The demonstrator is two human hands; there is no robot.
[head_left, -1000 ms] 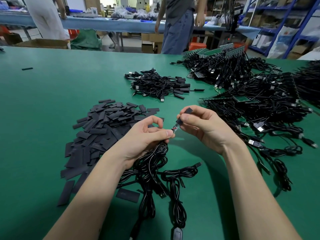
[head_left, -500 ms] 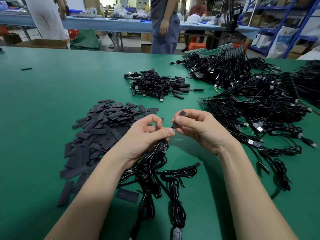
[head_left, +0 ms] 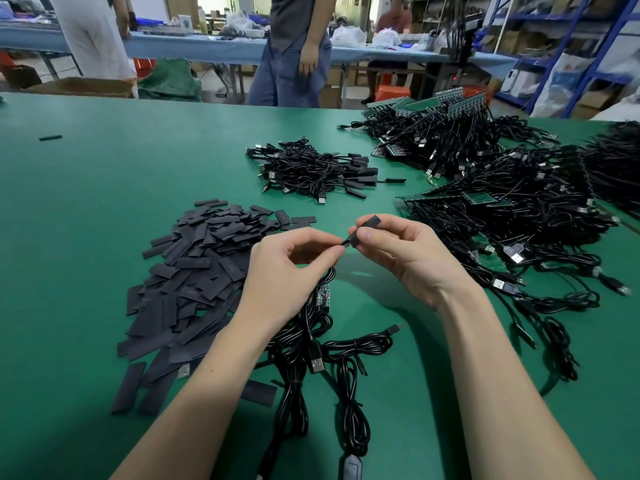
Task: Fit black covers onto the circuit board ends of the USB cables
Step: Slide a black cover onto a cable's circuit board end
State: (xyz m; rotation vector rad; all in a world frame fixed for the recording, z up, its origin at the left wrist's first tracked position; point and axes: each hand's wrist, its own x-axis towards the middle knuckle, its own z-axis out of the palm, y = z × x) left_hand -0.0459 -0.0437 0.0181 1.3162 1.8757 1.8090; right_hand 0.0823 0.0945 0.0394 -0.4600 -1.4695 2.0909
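Pinching a black cover (head_left: 367, 227) in your right hand (head_left: 408, 259), you are sliding it onto the board end your left hand (head_left: 287, 271) is gripping; a small finished pile (head_left: 315, 171) is lying far, many bare cables (head_left: 519, 209) waiting right.

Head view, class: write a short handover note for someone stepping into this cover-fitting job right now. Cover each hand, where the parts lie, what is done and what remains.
Left hand: pinches the cable's circuit board end.
Right hand: pinches a black cover, its mouth meeting the board end.
Parts: loose covers pile on the left; bare cables below the hands; large uncovered cable heap on the right.
Done: small pile of covered cables at table centre.
Left: seat this cover, then work through the remaining cables.
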